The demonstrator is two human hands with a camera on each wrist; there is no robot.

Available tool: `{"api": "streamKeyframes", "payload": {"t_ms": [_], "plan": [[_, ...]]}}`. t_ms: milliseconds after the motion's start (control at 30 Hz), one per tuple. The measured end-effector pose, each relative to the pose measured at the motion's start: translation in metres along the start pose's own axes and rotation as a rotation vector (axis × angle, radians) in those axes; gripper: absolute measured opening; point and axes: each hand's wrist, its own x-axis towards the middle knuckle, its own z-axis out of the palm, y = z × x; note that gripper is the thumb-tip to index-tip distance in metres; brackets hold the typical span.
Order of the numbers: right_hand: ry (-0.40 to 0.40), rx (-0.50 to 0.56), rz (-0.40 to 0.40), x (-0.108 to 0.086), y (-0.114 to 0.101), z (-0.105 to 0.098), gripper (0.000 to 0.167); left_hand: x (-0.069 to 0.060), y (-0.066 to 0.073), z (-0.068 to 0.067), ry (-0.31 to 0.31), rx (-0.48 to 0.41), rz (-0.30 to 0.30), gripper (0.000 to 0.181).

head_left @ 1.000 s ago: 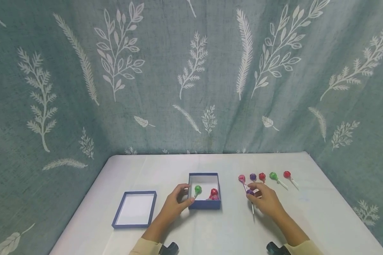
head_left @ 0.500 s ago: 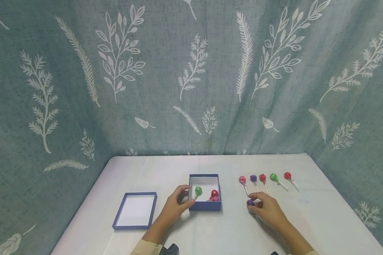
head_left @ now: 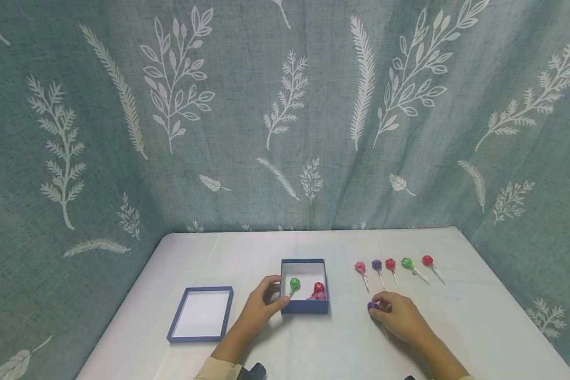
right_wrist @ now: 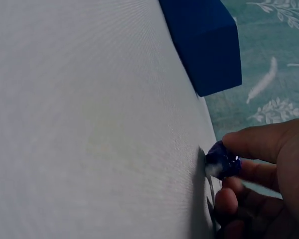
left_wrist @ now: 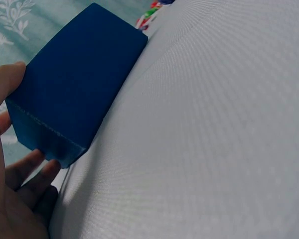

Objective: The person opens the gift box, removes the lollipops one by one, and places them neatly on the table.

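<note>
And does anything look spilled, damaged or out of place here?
Nothing stands out: the box stands upright, its lid lies apart to the left, and five lollipops at right lie in a loose row.

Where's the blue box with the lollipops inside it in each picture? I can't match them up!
Head: the blue box is just below the middle, with the left hand gripping its left side.
Left wrist: the blue box looks big, in the upper left.
Right wrist: the blue box is at the top, right of the middle, cut off by the edge.
Shared landmark: the leafy curtain shows in all three.
</note>
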Motion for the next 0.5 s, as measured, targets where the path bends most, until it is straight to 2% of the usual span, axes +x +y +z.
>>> {"api": "streamKeyframes", "payload": {"t_ms": [333,500], "plan": [[-0.037,-0.027,0.044,-0.001,-0.004,-0.001,0.029,0.000,-0.004,-0.002,0.004,0.001,0.010,0.050],[-0.076,-0.086,0.041,0.001,-0.007,-0.011,0.043,0.002,-0.008,0.000,-0.010,0.001,0.027,0.053]]}}
